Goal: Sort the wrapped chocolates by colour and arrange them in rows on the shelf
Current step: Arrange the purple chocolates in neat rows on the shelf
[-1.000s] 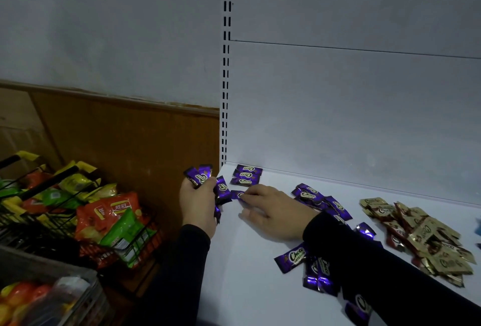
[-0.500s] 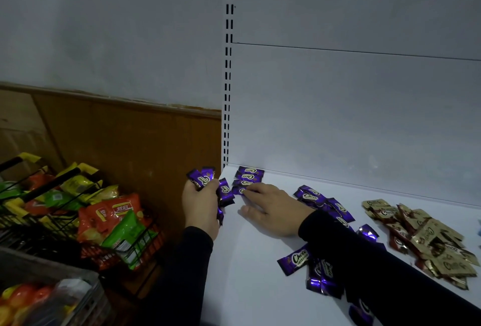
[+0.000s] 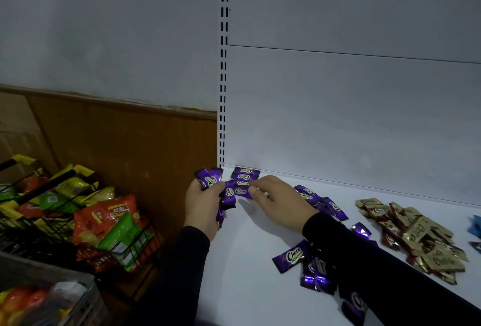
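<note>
A short row of purple chocolates point(image 3: 244, 174) lies in the back left corner of the white shelf point(image 3: 247, 260). My right hand point(image 3: 278, 200) rests palm down on the shelf. Its fingertips pinch the right end of the frontmost purple chocolate point(image 3: 240, 191) of that row. At the shelf's left edge, my left hand point(image 3: 203, 205) grips a fanned bunch of purple chocolates point(image 3: 210, 178). More loose purple chocolates point(image 3: 289, 256) lie scattered beside and under my right forearm. A pile of gold chocolates point(image 3: 421, 237) sits further right.
A blue wrapper point(image 3: 475, 226) shows at the right edge. The shelf's slotted upright point(image 3: 223, 78) and back panel rise behind the row. Left of the shelf, below it, a black wire basket point(image 3: 39, 224) holds snack bags point(image 3: 114, 224).
My right hand has nudged the frontmost purple chocolate slightly back, closer to the row. My left hand has stayed in place with its bunch.
</note>
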A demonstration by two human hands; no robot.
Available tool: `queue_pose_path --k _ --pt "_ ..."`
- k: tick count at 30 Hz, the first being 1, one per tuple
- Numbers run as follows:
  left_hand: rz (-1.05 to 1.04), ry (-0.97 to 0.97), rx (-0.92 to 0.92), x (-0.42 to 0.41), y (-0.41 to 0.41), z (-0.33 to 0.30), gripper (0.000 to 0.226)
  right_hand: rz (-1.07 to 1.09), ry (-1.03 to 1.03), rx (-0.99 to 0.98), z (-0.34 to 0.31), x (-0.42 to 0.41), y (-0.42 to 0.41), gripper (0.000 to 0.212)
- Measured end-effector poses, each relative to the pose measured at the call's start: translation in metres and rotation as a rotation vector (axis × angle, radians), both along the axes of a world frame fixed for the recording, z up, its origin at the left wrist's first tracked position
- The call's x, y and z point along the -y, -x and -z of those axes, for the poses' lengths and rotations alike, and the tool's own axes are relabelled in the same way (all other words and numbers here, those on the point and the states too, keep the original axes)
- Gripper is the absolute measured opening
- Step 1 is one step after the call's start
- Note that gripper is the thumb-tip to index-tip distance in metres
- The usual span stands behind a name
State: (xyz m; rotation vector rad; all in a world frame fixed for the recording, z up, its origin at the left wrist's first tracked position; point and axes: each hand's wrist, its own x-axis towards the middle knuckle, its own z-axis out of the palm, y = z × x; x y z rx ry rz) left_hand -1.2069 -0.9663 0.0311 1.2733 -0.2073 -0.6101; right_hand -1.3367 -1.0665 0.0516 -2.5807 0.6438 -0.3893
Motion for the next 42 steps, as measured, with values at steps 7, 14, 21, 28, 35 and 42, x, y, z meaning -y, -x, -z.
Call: queue_pose_path --k 7,14,21,28,35,42 --pt "0.189 0.019 0.062 -0.01 0.014 -0.003 0.021 0.112 -0.407 0.243 -0.007 -0.017 0.002 0.018" --pt "0.135 0.088 0.035 -0.02 0.022 -0.01 0.016 0.084 -0.695 0.196 -0.008 -0.032 0.002 0.048" --pt "0.092 0.065 0.05 -0.023 0.021 -0.004 0.019 0.125 -0.782 0.232 -0.008 -0.033 0.002 0.028" --pt "-0.105 -0.013 0.086 -0.027 0.01 0.002 0.019 0.276 -0.708 0.305 -0.008 -0.022 0.003 0.008" --pt "-0.197 0.022 0.06 -0.028 0.005 0.004 0.025 0.179 -0.242 0.032 0.003 -0.022 -0.007 0.015" --pt "-0.185 0.048 0.009 -0.028 0.004 0.003 0.027 0.21 -0.021 0.054 0.004 -0.018 -0.01 0.021"
